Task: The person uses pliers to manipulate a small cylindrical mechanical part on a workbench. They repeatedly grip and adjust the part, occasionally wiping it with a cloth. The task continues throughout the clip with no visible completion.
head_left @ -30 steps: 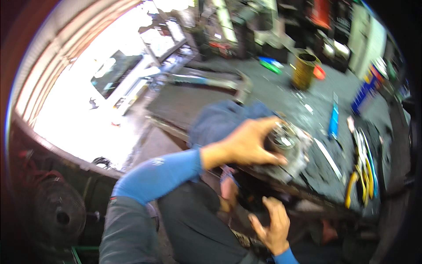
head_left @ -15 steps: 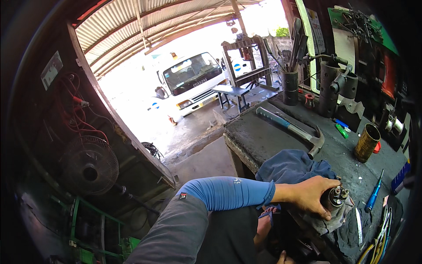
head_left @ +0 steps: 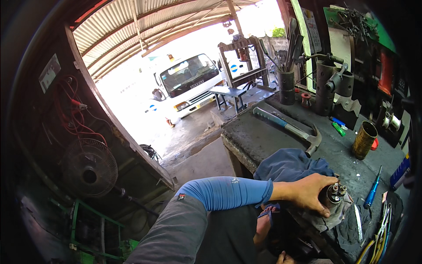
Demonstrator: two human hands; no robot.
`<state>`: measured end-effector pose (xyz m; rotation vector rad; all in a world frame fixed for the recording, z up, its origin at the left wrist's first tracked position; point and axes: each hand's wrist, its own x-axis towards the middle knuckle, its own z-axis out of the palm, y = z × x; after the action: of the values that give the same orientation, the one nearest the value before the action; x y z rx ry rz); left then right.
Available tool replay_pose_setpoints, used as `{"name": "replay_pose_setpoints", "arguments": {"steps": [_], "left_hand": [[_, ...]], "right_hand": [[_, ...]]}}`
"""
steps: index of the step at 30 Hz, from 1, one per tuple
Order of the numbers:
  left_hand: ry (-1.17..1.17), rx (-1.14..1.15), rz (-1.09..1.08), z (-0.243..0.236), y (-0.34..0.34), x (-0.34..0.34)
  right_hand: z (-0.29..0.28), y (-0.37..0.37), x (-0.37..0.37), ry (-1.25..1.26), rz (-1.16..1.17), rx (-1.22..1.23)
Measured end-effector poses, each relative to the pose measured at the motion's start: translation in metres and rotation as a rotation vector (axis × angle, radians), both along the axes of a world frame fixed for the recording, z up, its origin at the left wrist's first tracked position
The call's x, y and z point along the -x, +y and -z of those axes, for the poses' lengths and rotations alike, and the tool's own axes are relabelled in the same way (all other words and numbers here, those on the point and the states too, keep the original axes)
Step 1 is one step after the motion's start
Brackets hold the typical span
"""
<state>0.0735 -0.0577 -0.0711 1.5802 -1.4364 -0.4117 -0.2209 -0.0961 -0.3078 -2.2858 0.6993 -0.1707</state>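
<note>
My left hand (head_left: pixel 311 192), coming from a blue sleeve, is closed around a dark metal cylinder (head_left: pixel 330 197). Bolt-like terminals show on the cylinder's upper end, and its lower part is hidden by my fingers and a cloth. It stands at the bench's near edge on a crumpled grey cloth (head_left: pixel 327 222). Just behind my wrist lies a bunched blue cloth (head_left: pixel 288 165). My right hand does not show; a bit of skin at the lower edge (head_left: pixel 285 258) is too cut off to identify.
On the workbench (head_left: pixel 246 136) lie a claw hammer (head_left: pixel 292 129), a blue screwdriver (head_left: pixel 373 189), pliers (head_left: pixel 381 233) and a rusty can (head_left: pixel 364 140). Metal tubes (head_left: pixel 286 86) holding tools stand at the back. Left are a fan (head_left: pixel 90 169) and an opening onto a truck (head_left: pixel 189 81).
The whole view has shifted slightly, moving the bench and its things a little to the left. My left hand keeps its hold on the metal cylinder.
</note>
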Motion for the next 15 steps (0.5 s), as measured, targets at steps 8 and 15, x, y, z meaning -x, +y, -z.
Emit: {"name": "replay_pose_setpoints", "arguments": {"steps": [8,15], "left_hand": [[0.003,-0.071,0.015,0.0014,-0.0006,-0.0027],[0.007,-0.069,0.029,0.0001,-0.001,-0.0019]], "right_hand": [[-0.0001,0.0009,0.001,-0.017,0.019,0.026],[-0.0011,0.0001,0.0015,-0.047,0.016,0.027]]}}
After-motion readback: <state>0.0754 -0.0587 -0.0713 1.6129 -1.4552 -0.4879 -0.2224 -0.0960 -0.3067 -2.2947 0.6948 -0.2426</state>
